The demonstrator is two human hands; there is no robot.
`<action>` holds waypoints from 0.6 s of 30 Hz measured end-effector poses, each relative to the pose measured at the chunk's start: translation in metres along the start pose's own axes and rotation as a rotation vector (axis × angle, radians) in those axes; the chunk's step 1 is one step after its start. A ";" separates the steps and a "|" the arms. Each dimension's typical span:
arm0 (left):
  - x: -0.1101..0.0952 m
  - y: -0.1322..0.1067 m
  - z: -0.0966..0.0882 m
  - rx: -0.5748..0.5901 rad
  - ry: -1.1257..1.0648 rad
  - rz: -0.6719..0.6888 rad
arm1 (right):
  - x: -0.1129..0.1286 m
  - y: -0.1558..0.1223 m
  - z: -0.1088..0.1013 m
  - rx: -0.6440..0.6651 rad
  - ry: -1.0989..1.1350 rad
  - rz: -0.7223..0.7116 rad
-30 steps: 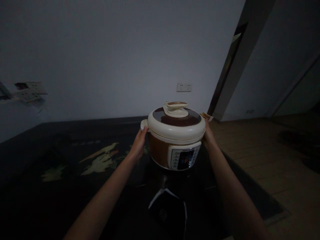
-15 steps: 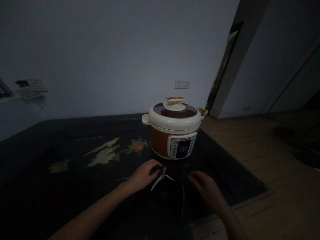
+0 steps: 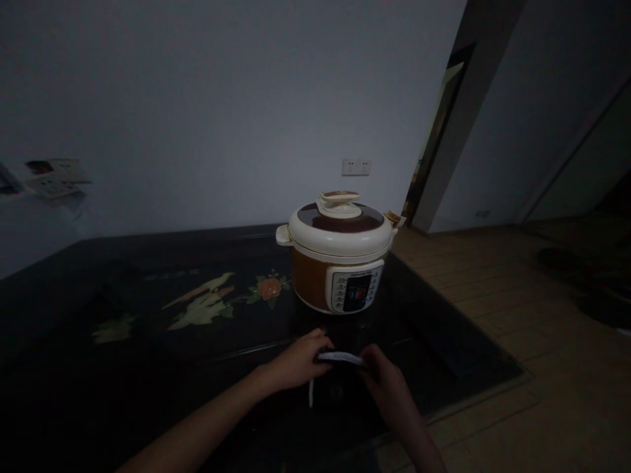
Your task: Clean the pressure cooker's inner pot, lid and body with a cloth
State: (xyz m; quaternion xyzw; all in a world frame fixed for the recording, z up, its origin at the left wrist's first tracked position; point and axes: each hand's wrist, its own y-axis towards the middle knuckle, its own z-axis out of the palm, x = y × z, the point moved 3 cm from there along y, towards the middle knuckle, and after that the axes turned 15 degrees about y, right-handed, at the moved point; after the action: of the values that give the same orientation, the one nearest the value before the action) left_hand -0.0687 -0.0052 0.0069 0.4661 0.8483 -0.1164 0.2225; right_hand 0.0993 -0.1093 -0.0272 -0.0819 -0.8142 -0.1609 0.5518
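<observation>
Between my hands is a black cloth item with a white strip (image 3: 342, 357) along its upper edge; its exact kind is too dark to tell. My left hand (image 3: 300, 360) is closed on the left end of that edge, thumb below and fingers above. Pinching the right end is my right hand (image 3: 384, 374). A second short piece of white trim hangs below my left hand, and a faint round mark shows on the black cloth. Just beyond my hands stands a brown and cream electric pressure cooker (image 3: 340, 253), lid on, its control panel facing me.
The dark glossy table (image 3: 236, 394) carries a bird and flower pattern. A wall socket (image 3: 355, 167) is behind the cooker. At far left, a power strip (image 3: 59, 180) sits by the wall. Wooden floor (image 3: 493, 315) lies beyond the table's right edge.
My right hand has moved left and taken hold of the cloth's white edge. My left hand has shifted slightly right, and the edge is now stretched between both hands.
</observation>
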 end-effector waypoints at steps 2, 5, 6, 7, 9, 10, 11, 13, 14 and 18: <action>-0.004 0.006 0.002 -0.013 -0.019 -0.011 | -0.002 0.007 -0.015 -0.015 0.139 0.003; -0.008 0.021 0.010 -0.038 -0.029 -0.037 | -0.007 0.020 -0.036 -0.076 0.212 0.002; -0.009 0.027 0.014 -0.054 -0.019 -0.048 | -0.009 0.024 -0.042 -0.090 0.210 -0.001; -0.010 0.034 0.017 -0.073 -0.001 -0.060 | -0.011 0.028 -0.046 -0.098 0.196 -0.008; -0.012 0.044 0.023 -0.119 0.052 -0.077 | -0.016 0.035 -0.050 -0.109 0.131 -0.018; -0.013 0.048 0.024 -0.142 0.085 -0.080 | -0.019 0.037 -0.051 -0.115 0.077 -0.020; -0.015 0.050 0.025 -0.164 0.120 -0.080 | -0.022 0.039 -0.051 -0.127 0.011 -0.029; -0.019 0.048 0.023 -0.206 0.188 -0.069 | -0.025 0.039 -0.050 -0.173 -0.130 -0.088; -0.022 0.045 0.022 -0.222 0.217 -0.058 | -0.025 0.037 -0.050 -0.198 -0.192 -0.138; -0.036 0.023 0.021 -0.244 0.310 0.052 | -0.023 0.021 -0.042 -0.220 -0.336 -0.330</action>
State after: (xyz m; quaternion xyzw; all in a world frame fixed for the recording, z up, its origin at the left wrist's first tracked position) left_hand -0.0272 -0.0276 0.0062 0.4698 0.8679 0.0659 0.1470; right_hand 0.1512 -0.1030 -0.0301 -0.0333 -0.8743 -0.3205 0.3630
